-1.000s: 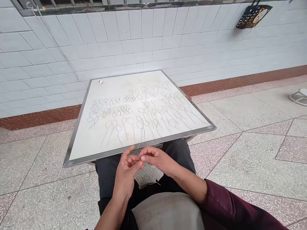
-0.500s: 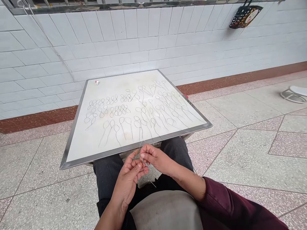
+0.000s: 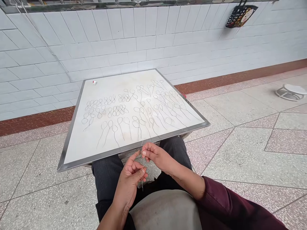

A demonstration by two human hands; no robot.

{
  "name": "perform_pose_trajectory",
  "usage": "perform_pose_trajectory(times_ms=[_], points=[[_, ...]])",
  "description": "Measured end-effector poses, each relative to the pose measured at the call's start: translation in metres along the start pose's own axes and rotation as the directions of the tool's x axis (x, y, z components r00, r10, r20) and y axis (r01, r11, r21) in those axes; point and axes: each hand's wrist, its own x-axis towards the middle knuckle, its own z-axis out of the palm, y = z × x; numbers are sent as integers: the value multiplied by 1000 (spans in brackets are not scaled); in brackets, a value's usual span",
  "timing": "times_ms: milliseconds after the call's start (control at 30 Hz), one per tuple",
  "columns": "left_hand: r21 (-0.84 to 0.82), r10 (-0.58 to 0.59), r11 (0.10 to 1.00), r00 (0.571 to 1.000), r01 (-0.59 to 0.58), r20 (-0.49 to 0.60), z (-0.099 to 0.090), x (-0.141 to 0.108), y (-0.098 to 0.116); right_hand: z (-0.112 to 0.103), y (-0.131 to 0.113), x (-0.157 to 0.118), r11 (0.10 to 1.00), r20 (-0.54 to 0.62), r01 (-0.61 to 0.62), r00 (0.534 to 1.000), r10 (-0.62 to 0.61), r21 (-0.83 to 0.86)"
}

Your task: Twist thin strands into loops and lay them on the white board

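Note:
A thin wire [image 3: 144, 162] runs between my two hands, just in front of the table's near edge. My left hand [image 3: 132, 174] pinches it low between thumb and fingers, and its tail hangs below them. Higher up, my right hand [image 3: 154, 155] is closed on the wire, with a curved part rising above the fingertips. How the wire bends inside the right fingers is hidden. On the white table [image 3: 79, 143] lie many wire pieces: looped ones with long tails [image 3: 115, 128] nearest me, and figure-eight shapes [image 3: 118, 110] to the left and farther back.
A small red-and-white object [image 3: 94, 82] sits at the table's far left corner. A metal frame [image 3: 72, 164] edges the tabletop. Behind stands a tiled wall [image 3: 134, 48] with a hanging patterned bag [image 3: 241, 16]. A low stool [image 3: 291, 92] is on the floor at right.
My hands have drawn slightly apart along the wire, the right one up and the left one down. The wire's tail has swung from slanting right to hanging nearly straight.

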Motion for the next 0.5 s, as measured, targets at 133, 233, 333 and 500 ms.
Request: perform_pose_trajectory(times_ms=[133,233,333,500], points=[[56,-4,998,1000,5,-10,5,-3,1,-5,-1,2,1000,-42,16,999,-16,-4],[78,3,997,1000,-4,7,7,-5,0,-8,-3,3,999,-64,37,997,-37,-5],[104,14,994,1000,-16,17,7,-5,-1,-9,-4,2,999,-47,49,998,-49,-5],[112,-3,994,999,-2,44,7,-3,-1,-7,-4,2,997,-73,70,995,-71,-16]])
